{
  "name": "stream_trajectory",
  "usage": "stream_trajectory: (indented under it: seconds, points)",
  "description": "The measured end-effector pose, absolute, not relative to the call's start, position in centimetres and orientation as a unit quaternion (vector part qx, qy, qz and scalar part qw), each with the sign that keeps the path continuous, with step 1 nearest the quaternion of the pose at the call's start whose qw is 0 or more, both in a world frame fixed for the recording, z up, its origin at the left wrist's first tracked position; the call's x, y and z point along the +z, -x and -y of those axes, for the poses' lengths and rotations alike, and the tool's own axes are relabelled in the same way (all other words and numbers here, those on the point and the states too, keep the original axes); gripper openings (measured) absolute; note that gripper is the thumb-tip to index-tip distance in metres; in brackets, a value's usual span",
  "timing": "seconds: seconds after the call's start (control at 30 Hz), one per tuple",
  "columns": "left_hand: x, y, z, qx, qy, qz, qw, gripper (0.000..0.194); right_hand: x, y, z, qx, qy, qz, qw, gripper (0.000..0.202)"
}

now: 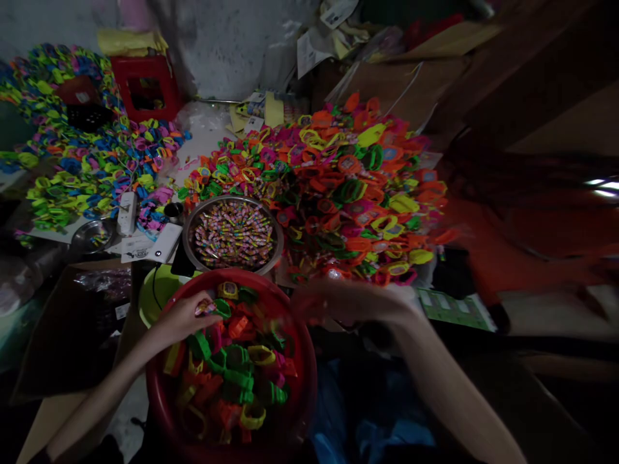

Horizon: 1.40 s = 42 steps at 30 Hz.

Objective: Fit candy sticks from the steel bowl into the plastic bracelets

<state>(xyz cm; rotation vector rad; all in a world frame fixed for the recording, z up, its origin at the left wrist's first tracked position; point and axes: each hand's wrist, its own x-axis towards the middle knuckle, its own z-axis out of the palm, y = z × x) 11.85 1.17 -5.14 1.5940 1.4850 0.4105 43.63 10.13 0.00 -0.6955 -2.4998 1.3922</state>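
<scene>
Below grey wall (232, 58): tabletop (187, 153), heaped toy watches (358, 193).

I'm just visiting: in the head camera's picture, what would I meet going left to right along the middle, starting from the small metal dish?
Small metal dish → white power strip → white rectangular device → steel bowl of wrapped candies → big heap of toy watches.
</scene>
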Motion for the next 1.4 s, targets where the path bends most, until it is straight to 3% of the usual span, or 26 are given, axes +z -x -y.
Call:
stream_trajectory:
  seconds: [0.1,0.17,0.23,0.33,0.4,0.53,0.73,0.9,1.03,1.23,1.4]
  points:
    - [-5.4,-11.7,-1.0,0.190,-0.610,-0.584,0.502,0.032,1.0,-45.1,-13.2,0.291,0.452,0.725,0.431,0.031]
    - [-5.5,-11.7,-0.9,0.193,-0.581,-0.577,0.541,0.034,0.5,-44.8,-13.6,0.206,0.487,0.653,0.543,0.047]
    - [-5.5,-11.7,-0.8,0.200,-0.562,-0.567,0.568,0.036,-1.3,-43.3,-12.7,0.215,0.480,0.697,0.487,0.049]
    - [-5.5,-11.8,-0.8,0.212,-0.559,-0.557,0.577,0.037,-5.5,-39.9,-9.7,0.249,0.437,0.846,0.176,0.027]
    - [-5.4,-11.9,-0.8,0.211,-0.566,-0.555,0.571,0.037,-8.2,-37.5,-7.8,0.245,0.423,0.866,0.109,0.025]
    - [-5.3,-12.1,-0.8,0.206,-0.590,-0.555,0.549,0.035,-11.3,-34.3,-6.0,0.205,0.469,0.856,0.071,0.034]
    - [-5.4,-12.5,-0.6,0.228,-0.606,-0.559,0.518,0.030,-11.5,-33.3,-5.6,0.162,0.475,0.863,0.060,0.026]
    - [-5.2,-12.7,-0.6,0.216,-0.626,-0.557,0.501,0.028,-12.2,-33.3,-5.4,0.170,0.423,0.885,0.092,0.027]
    - [-4.3,-12.9,-0.6,0.201,-0.646,-0.563,0.475,0.025,-11.7,-34.1,-5.9,0.201,0.383,0.892,0.132,0.014]
    - [-3.0,-14.1,-0.4,0.207,-0.693,-0.551,0.417,0.019,-6.7,-35.1,-5.3,0.346,0.336,0.831,0.276,0.011]
    - [-2.1,-14.8,-0.3,0.239,-0.718,-0.530,0.383,0.019,-2.9,-35.4,-4.6,0.450,0.287,0.786,0.314,0.010]
